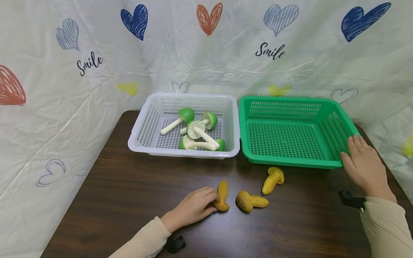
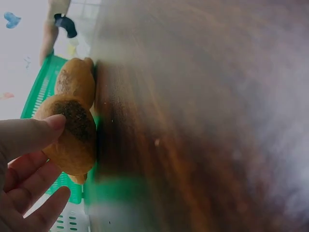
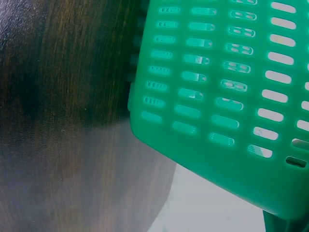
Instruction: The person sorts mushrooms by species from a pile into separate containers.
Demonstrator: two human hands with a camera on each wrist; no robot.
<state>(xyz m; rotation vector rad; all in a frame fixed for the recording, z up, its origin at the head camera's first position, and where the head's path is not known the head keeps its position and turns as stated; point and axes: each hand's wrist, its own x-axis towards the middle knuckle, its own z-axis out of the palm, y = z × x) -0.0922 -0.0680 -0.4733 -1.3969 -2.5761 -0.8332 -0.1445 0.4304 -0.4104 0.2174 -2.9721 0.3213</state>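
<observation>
On the table, my left hand (image 1: 196, 206) pinches a yellow toy mushroom (image 1: 222, 195) near its cap. In the left wrist view the thumb (image 2: 57, 122) lies on the dark-speckled cap, with the other fingers along its far side. Just right of it lie a second yellow mushroom (image 1: 246, 201) and, farther back, a third (image 1: 273, 180). At the right end of the green basket (image 1: 290, 160), my right hand (image 1: 368, 166) rests on the rim, fingers fairly straight. The basket has nothing in it. The right wrist view shows its slotted outer wall (image 3: 207, 150), but not the hand.
A white basket (image 1: 184, 153) stands left of the green one, edge to edge, holding several green-capped mushrooms (image 1: 196, 129) with white stems. Behind both hangs a white sheet (image 1: 180, 53) printed with hearts. The dark wooden table (image 1: 106, 186) extends in front.
</observation>
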